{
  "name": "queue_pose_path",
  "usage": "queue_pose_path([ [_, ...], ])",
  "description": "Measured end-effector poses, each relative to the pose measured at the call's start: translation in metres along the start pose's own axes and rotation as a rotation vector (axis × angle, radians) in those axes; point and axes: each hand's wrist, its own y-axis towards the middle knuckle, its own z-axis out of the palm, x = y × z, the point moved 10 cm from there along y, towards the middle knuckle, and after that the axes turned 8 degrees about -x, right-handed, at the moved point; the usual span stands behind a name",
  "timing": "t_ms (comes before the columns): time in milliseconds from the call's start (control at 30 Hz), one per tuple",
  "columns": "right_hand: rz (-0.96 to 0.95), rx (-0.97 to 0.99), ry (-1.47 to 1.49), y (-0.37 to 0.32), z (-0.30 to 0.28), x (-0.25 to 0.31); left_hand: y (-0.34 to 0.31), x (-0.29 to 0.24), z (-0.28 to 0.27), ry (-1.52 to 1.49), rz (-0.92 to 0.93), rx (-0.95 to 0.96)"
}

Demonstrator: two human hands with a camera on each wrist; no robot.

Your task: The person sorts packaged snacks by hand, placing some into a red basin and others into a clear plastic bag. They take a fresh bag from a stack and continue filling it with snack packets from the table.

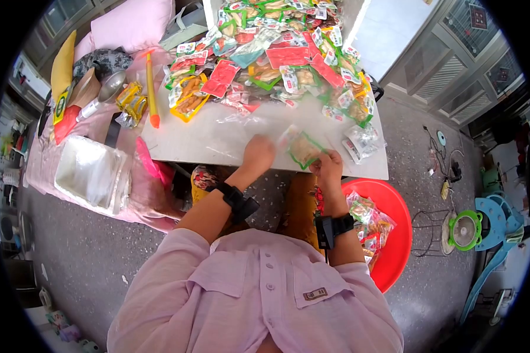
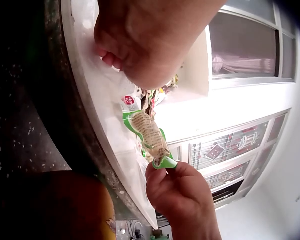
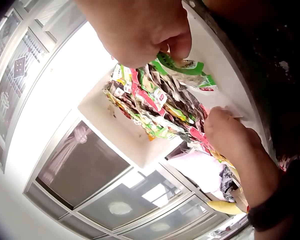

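My right hand [image 1: 330, 166] pinches a corner of a clear, green-edged snack packet [image 1: 304, 150] over the table's front edge. In the left wrist view the packet's printed side [image 2: 149, 131] faces the camera, its far end near the tabletop. To its left, my left hand [image 1: 259, 153] is low over the white table [image 1: 194, 141], slightly blurred, its fingers curled under. No held thing shows in it; the left wrist view shows its fingertips [image 2: 108, 59] tucked in. Thin clear plastic [image 1: 232, 120] lies just beyond that hand.
Many snack packets [image 1: 221, 77] pile up at the back, spilling from a white box [image 1: 355, 23]. A red basin [image 1: 394, 247] with packets stands at the lower right. To the left are a white foam tray [image 1: 85, 170] and an orange-yellow stick [image 1: 152, 94]. A silvery packet [image 1: 361, 143] lies at right.
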Motion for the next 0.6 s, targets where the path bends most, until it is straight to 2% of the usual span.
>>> queue_pose_path([
  [100, 0.034, 0.026, -0.042, -0.004, 0.006, -0.004, 0.000, -0.010, -0.007, -0.007, -0.014, 0.023],
  [200, 0.090, 0.075, -0.053, -0.004, 0.016, -0.012, -0.003, -0.020, -0.012, -0.012, 0.081, -0.043],
  [300, 0.112, 0.131, -0.076, 0.002, 0.028, -0.016, -0.008, -0.029, -0.007, 0.149, 0.155, 0.019],
  [500, 0.199, 0.235, -0.077, 0.025, 0.061, -0.042, -0.009, -0.052, -0.018, 0.072, 0.264, -0.074],
  [600, 0.212, 0.260, -0.022, 0.028, 0.077, -0.054, -0.009, -0.048, -0.011, 0.067, 0.217, -0.027],
])
